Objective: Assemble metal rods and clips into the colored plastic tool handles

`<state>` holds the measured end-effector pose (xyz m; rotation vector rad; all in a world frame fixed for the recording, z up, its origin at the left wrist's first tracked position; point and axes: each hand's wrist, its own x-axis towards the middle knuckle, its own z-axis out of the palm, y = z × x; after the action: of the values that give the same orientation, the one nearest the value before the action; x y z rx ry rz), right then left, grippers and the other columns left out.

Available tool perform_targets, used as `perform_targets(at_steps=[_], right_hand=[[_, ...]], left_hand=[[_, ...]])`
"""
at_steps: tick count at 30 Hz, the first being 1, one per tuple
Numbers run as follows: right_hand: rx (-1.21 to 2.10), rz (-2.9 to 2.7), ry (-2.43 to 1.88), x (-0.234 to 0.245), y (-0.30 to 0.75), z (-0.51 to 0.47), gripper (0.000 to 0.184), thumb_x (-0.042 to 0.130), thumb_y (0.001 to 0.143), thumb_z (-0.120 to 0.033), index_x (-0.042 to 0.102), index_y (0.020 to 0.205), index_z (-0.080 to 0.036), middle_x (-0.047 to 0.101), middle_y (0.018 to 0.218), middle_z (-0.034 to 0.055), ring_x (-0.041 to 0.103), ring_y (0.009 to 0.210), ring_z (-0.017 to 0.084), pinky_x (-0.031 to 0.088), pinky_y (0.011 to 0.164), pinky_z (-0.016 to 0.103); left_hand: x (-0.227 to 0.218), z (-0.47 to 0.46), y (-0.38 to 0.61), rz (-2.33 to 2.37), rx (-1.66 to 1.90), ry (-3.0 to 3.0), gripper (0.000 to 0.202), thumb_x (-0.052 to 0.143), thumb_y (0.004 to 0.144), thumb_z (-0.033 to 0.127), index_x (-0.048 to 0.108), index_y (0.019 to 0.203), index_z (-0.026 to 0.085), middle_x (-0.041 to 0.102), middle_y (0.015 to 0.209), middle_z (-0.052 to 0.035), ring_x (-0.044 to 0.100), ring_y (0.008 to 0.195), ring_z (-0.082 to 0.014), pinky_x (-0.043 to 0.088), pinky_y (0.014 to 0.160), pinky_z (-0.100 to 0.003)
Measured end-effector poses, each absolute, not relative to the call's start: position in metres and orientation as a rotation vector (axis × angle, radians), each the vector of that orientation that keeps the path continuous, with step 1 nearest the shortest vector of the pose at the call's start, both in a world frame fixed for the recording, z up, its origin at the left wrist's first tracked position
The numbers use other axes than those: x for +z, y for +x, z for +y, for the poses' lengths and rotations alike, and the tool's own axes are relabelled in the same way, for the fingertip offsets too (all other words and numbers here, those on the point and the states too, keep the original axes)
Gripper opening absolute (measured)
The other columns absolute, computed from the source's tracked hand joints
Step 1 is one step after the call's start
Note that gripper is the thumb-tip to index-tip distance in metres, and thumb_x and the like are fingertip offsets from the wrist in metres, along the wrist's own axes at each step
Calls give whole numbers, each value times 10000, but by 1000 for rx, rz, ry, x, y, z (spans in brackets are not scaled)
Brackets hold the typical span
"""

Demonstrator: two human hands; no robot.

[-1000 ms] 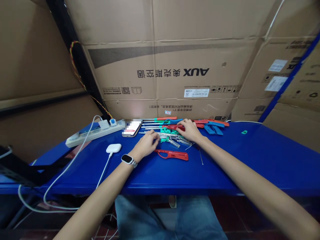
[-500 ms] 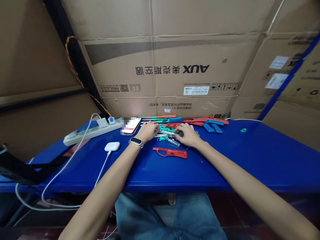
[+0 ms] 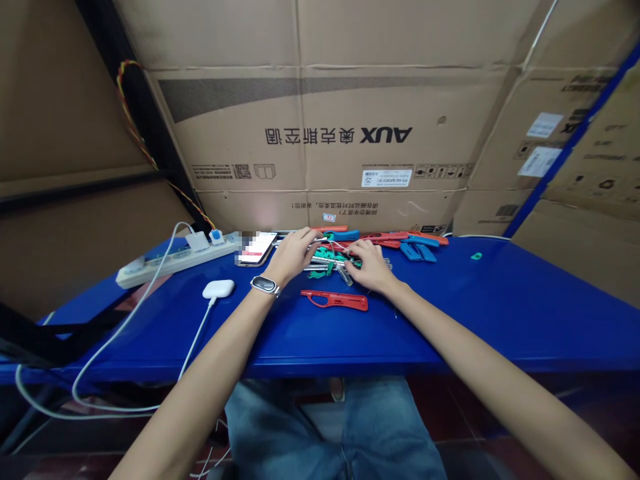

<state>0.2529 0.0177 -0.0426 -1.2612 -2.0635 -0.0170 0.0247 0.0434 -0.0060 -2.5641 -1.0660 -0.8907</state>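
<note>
A red lighter shell half (image 3: 343, 301), with a trigger loop at its left end, lies on the blue table in front of my hands. Behind it is a pile of green plastic triggers (image 3: 326, 255), metal rods and clear lighter parts (image 3: 345, 275). My left hand (image 3: 295, 255) is over the pile's left side, thumb and fingers closed. At the right side, my right hand (image 3: 371, 265) has its fingers bent and pinched together. A thin pale wire (image 3: 336, 244) runs between the fingertips of both hands; its ends are hidden by the fingers.
Red, orange and blue lighter shells (image 3: 385, 237) lie along the cardboard wall (image 3: 345, 100). On the left are a phone (image 3: 259, 248), a power strip (image 3: 165, 263) and a white earbud case (image 3: 219, 289) on a cable. A small green piece (image 3: 477, 256) lies far right.
My left hand has lifted slightly toward the back of the pile, and a thin pale wire now shows between the hands. The whole view has shifted slightly; the red shell half stays in place.
</note>
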Motion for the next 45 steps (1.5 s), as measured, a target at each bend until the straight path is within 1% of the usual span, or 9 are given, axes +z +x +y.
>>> perform_targets(at_steps=[8,15,21,24,27,31,35,39,45], right_hand=[[383,-1823,-1095,-45,254,21,228,582,868,-385,676,917,-183,730,916,60,653,836,222,478,790,343],[502,-1751,-1155,-42,242,5,527,784,717,-482,573,1129,-229,758,910,26,668,1003,265,409,983,458],[427,-1854,-1226,-40,226,3,338,779,730,-487,678,920,-227,741,1063,47,617,1082,290,337,1033,516],[476,-1842,-1162,-40,221,6,223,732,776,-397,686,886,-208,746,993,44,639,1009,262,400,970,448],[579,-1829,-1042,-39,222,6,151,638,828,-328,663,861,-183,732,863,39,654,830,203,466,819,342],[540,-1854,-1012,-35,234,-1,165,544,880,-313,639,896,-179,694,764,15,605,706,163,442,691,281],[442,-1893,-1055,-25,249,-14,201,521,899,-321,639,970,-175,647,746,9,543,638,147,403,630,267],[466,-1946,-1063,-22,257,-21,215,498,914,-328,624,1003,-178,625,760,12,530,650,150,400,636,270],[545,-2089,-1162,-37,254,-26,235,505,925,-381,565,802,-190,477,625,-40,414,563,119,314,564,256]], left_hand=[[-4,35,26,-1015,-901,-2484,323,376,1037,260,574,1281,186,648,1018,-85,625,905,-212,472,778,-314],[0,27,28,-1085,-836,-2428,420,344,1038,227,466,1440,218,644,1064,-78,628,809,-184,431,635,-270],[3,23,32,-1170,-840,-2416,433,362,1017,201,489,1428,246,647,1104,-74,633,792,-181,418,619,-268],[5,21,36,-1186,-852,-2415,428,359,1016,210,495,1421,246,646,1115,-79,645,810,-192,417,612,-275],[8,17,36,-1193,-852,-2408,425,354,1015,217,502,1413,246,647,1121,-81,652,798,-198,407,591,-281],[14,12,27,-1221,-817,-2424,413,363,995,205,551,1361,238,653,1108,-80,652,769,-203,418,601,-294],[19,6,17,-1183,-714,-2595,342,416,938,185,670,1164,222,689,1095,-63,658,862,-222,438,679,-302],[22,-2,15,-1229,-652,-2822,270,502,824,181,717,987,192,723,907,-40,624,755,-196,409,648,-282],[16,-3,11,-1368,-703,-3182,243,513,747,187,722,869,156,681,707,0,551,611,-137,385,587,-239]])
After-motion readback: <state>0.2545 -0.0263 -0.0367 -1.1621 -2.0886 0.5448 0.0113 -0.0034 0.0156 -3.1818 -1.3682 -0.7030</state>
